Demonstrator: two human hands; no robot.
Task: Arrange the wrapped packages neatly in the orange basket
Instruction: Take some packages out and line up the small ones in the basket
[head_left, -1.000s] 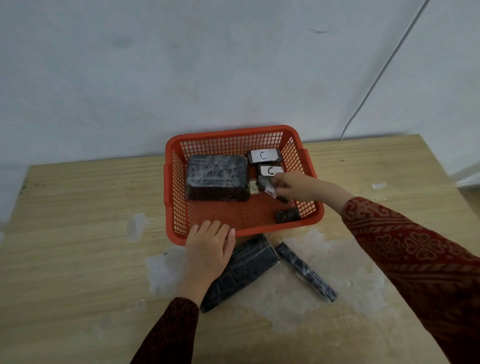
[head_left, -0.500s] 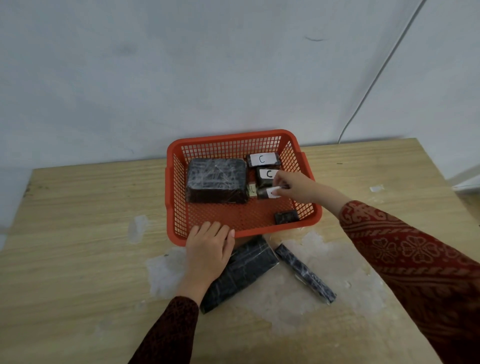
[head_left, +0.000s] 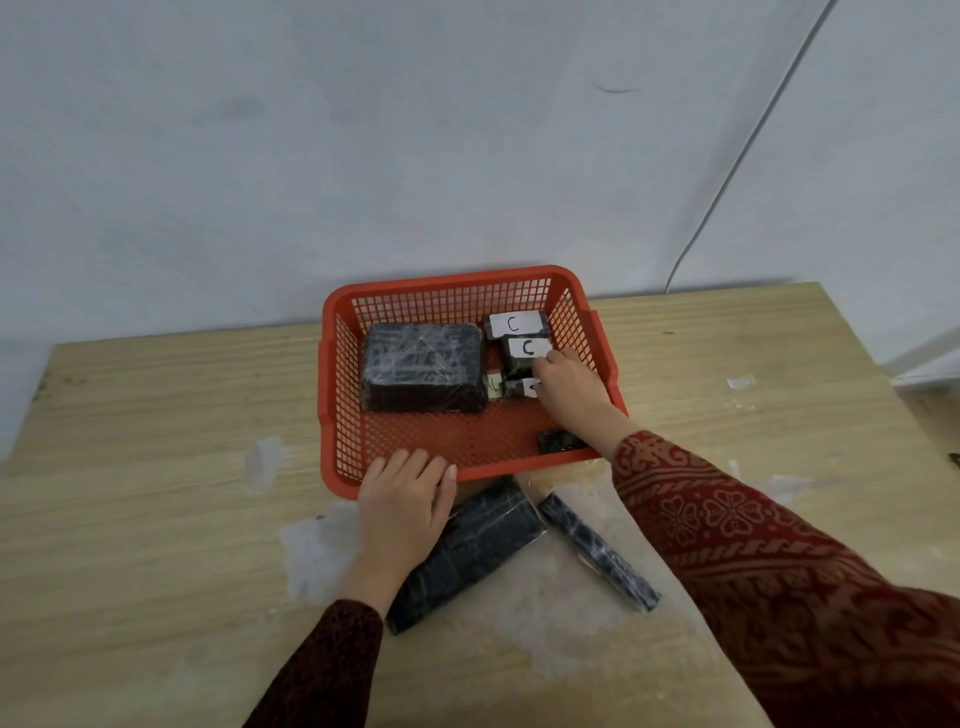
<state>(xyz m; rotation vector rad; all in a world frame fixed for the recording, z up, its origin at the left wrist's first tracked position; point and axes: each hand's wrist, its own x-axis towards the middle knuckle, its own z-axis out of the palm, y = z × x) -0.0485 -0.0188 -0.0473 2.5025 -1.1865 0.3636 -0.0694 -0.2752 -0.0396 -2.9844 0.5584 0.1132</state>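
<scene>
The mesh basket (head_left: 457, 283) is orange-red, and the film-wrapped packages (head_left: 422, 364) in it are black, two bearing white labels (head_left: 514, 323) with a black "C". The sleeves (head_left: 753, 561) are dark red with a paler floral pattern, over a light wood-grain table (head_left: 156, 467).

We see soft, even, rather dim light, with faint shadows under the basket (head_left: 467, 470). The plastic wrap inside it glints slightly. Around it, the wide lens bends the table (head_left: 156, 415) edges.
</scene>
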